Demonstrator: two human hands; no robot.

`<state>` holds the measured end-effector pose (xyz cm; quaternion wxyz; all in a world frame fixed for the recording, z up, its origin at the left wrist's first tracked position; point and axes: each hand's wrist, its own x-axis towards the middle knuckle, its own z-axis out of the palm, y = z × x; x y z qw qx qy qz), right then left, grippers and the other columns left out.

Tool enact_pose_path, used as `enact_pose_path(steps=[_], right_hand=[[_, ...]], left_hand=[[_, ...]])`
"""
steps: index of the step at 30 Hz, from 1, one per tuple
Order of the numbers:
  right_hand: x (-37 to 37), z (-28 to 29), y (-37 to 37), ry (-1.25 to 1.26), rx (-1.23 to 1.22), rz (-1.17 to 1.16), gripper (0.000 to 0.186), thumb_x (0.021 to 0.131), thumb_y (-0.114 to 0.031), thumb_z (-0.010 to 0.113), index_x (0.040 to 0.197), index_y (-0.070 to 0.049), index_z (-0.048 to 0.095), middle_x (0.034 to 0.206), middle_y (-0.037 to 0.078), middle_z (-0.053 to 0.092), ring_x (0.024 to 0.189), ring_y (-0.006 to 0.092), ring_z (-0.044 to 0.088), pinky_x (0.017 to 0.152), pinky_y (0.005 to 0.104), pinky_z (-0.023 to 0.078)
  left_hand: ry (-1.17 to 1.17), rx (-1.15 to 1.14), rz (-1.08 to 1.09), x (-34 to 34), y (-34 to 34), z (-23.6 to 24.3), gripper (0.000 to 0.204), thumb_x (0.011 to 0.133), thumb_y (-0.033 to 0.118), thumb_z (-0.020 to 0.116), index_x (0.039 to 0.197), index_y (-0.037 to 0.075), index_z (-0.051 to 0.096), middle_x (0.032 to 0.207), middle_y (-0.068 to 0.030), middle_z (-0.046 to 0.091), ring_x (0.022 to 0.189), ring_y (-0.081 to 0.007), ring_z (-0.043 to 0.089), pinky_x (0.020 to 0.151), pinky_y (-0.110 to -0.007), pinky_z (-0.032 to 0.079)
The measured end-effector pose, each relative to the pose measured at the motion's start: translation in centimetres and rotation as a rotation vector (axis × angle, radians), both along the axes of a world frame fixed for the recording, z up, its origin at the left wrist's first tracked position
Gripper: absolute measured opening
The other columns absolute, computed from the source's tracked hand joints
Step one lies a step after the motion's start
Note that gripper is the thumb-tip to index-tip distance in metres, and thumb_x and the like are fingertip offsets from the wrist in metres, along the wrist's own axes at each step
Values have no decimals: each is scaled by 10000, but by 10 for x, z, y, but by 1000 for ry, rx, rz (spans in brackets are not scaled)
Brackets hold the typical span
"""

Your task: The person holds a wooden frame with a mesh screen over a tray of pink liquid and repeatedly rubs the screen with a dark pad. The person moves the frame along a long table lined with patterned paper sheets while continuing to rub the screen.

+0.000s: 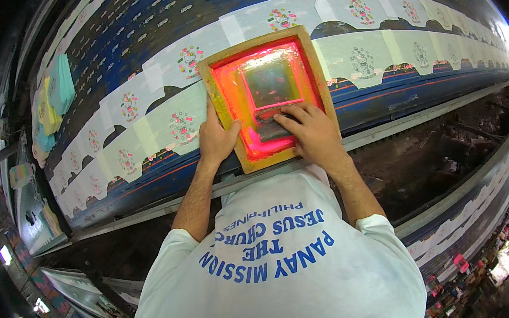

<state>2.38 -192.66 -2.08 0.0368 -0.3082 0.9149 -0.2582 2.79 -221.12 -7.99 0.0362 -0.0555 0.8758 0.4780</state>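
Observation:
A wooden screen-printing frame (321,80), smeared inside with bright pink and orange ink, lies tilted over a row of white fabric pieces (352,49) printed with small designs. My left hand (219,135) grips the frame's left side, thumb on the rim. My right hand (308,133) is inside the frame's lower right, fingers curled onto a dark, ink-stained squeegee (268,123) just below the pale square mesh window (270,81). The underside of the frame is hidden.
The long blue printing table (106,49) carries rows of printed pieces, with a metal rail (429,103) along its near edge. Yellow and mint fabric stacks (61,87) sit at the left. Another table (461,213) with white pieces runs at right, beyond a dark gap.

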Motion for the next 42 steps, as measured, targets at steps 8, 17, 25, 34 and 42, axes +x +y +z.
enact_pose_path(steps=[8,17,25,34,42], right_hand=[[-6,-8,3,-14,-38,37,687,707,-54,864,1380,-102,731,1375,108,677,1281,345,634,1100,476,554],[-15,-1,13,-63,-34,120,639,763,-34,834,1389,-105,728,1365,105,694,1285,342,654,1097,471,556],[-115,-7,-13,-40,-161,104,487,836,-22,797,1311,-129,777,1213,124,741,1187,356,695,1046,489,588],[-68,6,-14,-110,21,55,536,884,-4,736,1402,-141,747,1318,90,728,1265,352,672,1064,471,591],[-20,19,3,-317,-45,42,637,793,121,735,1391,-95,758,1369,117,753,1322,370,661,1117,452,558]], left_hand=[[-58,125,41,-1,2,-1,926,920,98,760,1729,-42,332,1447,-235,733,1288,-290,750,1131,-418,566],[-44,21,18,0,0,-6,999,907,130,759,1760,-13,259,1318,-251,803,1188,-348,812,1036,-440,632],[-146,25,47,-1,6,11,911,929,152,747,1735,14,345,1387,-234,777,1272,-313,772,1114,-428,575],[-105,-10,-9,-3,-1,5,1022,909,194,769,1769,42,238,1301,-254,804,1185,-432,793,1050,-492,630],[-80,49,-8,-3,-3,1,1093,889,234,784,1778,22,186,1279,-276,797,1145,-469,789,1010,-524,644]])
